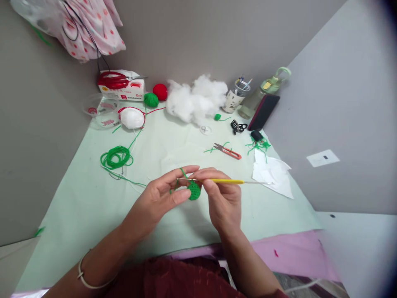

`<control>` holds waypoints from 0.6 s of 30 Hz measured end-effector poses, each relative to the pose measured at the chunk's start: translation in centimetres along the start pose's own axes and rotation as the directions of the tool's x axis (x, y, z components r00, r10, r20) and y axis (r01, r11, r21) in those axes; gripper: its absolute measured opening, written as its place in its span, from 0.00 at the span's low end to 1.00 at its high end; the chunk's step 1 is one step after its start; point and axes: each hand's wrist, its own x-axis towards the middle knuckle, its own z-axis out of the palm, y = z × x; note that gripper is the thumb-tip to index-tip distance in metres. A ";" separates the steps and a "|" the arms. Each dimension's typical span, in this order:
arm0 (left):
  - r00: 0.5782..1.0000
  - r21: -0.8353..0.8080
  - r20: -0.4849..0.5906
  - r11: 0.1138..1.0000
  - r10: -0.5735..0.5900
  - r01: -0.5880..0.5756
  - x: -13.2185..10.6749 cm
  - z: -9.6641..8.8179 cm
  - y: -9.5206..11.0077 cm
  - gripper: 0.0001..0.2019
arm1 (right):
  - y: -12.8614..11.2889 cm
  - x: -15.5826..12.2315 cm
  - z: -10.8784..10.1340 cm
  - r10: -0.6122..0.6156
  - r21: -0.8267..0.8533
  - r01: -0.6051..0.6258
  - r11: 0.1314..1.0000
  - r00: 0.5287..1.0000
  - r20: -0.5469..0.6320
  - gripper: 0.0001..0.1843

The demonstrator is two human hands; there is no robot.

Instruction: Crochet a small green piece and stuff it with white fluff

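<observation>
Between finger and thumb, my left hand (163,192) holds a small round green crochet piece (194,191), with green yarn looped over the raised index finger. My right hand (223,198) grips a crochet hook (228,181) by its yellow handle. The hook's thin metal tip points left and reaches over the top of the piece, close to the left fingers. Whether the tip sits inside a stitch is too small to tell. From the left hand the yarn trails to a loose green coil (116,157) on the table.
Red-handled thread snips (228,151) lie beyond my hands. White stuffing (195,99), a red yarn ball (160,92), a green yarn ball (151,99) and a white yarn ball (132,118) stand farther back. At right are a phone (264,112), a bottle (263,93) and torn white paper (273,174).
</observation>
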 end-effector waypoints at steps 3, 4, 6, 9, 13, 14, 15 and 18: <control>1.000 0.057 0.008 0.998 0.000 -0.001 -0.1 -0.2 0.3 0.19 | 0.0 0.1 -0.4 0.067 0.051 -0.066 0.997 0.998 -0.004 0.07; 1.000 0.070 0.001 0.998 -0.003 0.003 -0.1 -0.2 0.5 0.20 | 0.0 0.2 -0.5 0.089 0.071 -0.089 0.994 0.996 -0.003 0.08; 1.000 0.097 -0.029 0.995 -0.001 0.004 -0.1 -0.1 0.8 0.21 | -0.2 0.4 -0.6 0.119 0.109 -0.118 0.987 0.993 -0.003 0.09; 0.997 0.142 -0.068 0.990 0.035 -0.025 -0.1 0.0 1.1 0.22 | -0.4 0.6 -0.6 0.133 0.153 -0.133 0.979 0.991 0.012 0.09; 0.994 0.175 -0.091 0.984 0.054 -0.037 -0.1 0.0 1.2 0.23 | -0.5 0.5 -0.8 0.095 0.155 -0.102 0.983 0.994 0.053 0.09; 0.994 0.179 -0.095 0.983 0.050 -0.033 -0.1 0.0 1.2 0.24 | -0.5 0.5 -0.9 0.086 0.145 -0.094 0.985 0.994 0.060 0.09; 0.994 0.182 -0.098 0.983 0.048 -0.030 -0.1 0.0 1.3 0.24 | -0.5 0.4 -1.0 0.081 0.129 -0.088 0.988 0.995 0.064 0.09; 0.994 0.196 -0.096 0.980 0.048 -0.028 -0.1 0.0 1.3 0.24 | -0.7 0.2 -1.3 0.069 0.060 -0.074 0.995 0.994 0.079 0.10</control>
